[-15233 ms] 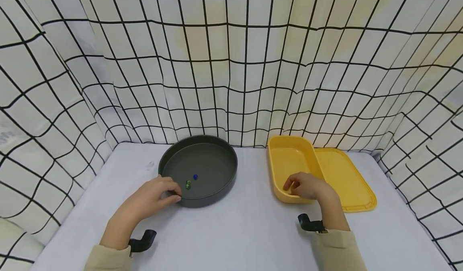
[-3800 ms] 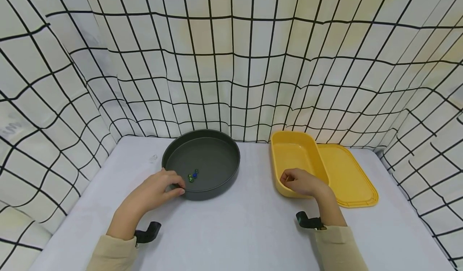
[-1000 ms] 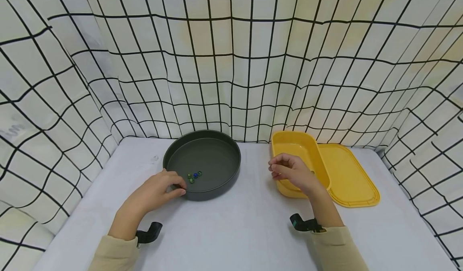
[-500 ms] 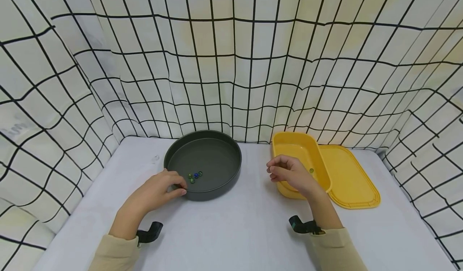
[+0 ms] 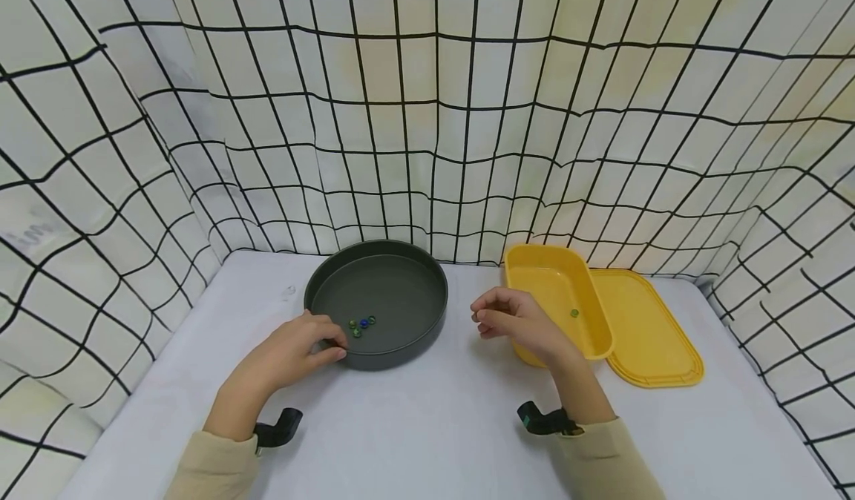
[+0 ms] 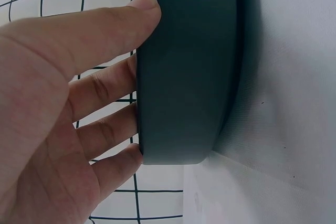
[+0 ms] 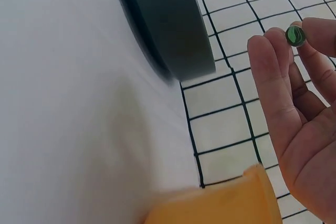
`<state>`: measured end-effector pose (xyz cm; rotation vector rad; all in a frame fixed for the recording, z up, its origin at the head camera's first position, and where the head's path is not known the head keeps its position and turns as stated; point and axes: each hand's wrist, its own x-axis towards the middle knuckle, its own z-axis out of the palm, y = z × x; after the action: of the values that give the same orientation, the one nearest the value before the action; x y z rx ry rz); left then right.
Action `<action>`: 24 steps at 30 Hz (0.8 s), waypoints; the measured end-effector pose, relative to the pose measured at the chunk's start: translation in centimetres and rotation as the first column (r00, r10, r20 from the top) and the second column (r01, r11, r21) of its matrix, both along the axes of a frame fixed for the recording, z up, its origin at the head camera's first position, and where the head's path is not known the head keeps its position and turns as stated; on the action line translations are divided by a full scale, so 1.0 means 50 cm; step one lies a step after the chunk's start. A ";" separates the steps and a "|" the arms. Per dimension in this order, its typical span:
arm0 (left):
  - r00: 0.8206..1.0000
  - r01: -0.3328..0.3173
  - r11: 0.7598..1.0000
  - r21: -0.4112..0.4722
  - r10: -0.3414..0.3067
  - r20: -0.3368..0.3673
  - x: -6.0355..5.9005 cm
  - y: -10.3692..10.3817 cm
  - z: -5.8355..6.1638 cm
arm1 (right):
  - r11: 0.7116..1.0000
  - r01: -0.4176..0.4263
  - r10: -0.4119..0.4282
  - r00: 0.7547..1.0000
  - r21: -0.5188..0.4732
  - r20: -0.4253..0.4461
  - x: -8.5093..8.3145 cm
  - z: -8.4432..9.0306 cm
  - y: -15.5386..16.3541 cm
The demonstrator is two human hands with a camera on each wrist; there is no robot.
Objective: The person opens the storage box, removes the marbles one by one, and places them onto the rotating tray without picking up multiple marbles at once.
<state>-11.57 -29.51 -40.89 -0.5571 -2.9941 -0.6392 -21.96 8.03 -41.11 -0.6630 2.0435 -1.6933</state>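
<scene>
Right hand (image 5: pixel 517 323): it hangs above the white table (image 5: pixel 434 418), in the gap between the two containers, and it pinches a small green glass marble (image 7: pixel 295 35) between the thumb tip and a fingertip. The head view hides the marble behind the fingers; the right wrist view shows it plainly.

Left hand (image 5: pixel 294 350): it rests on the table at the near left side of the dark grey round metal pan (image 5: pixel 378 301). The thumb lies on the outer wall and the fingers curl over the rim, so it grips the pan.

Direction: the pan lies to the left of the pinched marble and slightly far from it. The right hand is just beside the pan's right wall, not yet over the pan.

Pan content: a few small green and blue marbles (image 5: pixel 361 324) lie together on the pan floor, near the left hand's fingertips.

Yellow plastic rectangular box (image 5: pixel 534 281): it stands to the right of the right hand, with its long axis running from near to far. One green marble (image 5: pixel 574 312) is left inside it.

Yellow flat lid (image 5: pixel 651 337): it lies on the table, touching the right side of the box.

Nearer hand: the right hand carries the marble; the left hand only steadies the pan.
</scene>
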 end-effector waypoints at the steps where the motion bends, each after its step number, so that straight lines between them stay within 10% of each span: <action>1: 1.000 0.002 1.000 -0.002 -0.002 -0.002 0.000 0.000 0.000 | 1.000 -0.005 0.005 1.000 -0.001 0.004 0.001 0.002 -0.006; 24: 1.000 0.002 1.000 0.007 -0.002 -0.002 0.001 0.002 0.001 | 0.990 -0.143 0.142 0.989 -0.018 -0.051 0.003 -0.001 -0.170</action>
<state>-11.53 -29.43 -40.82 -0.5598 -2.9891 -0.6484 -21.78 -0.45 -41.14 -0.8449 1.9621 -1.6348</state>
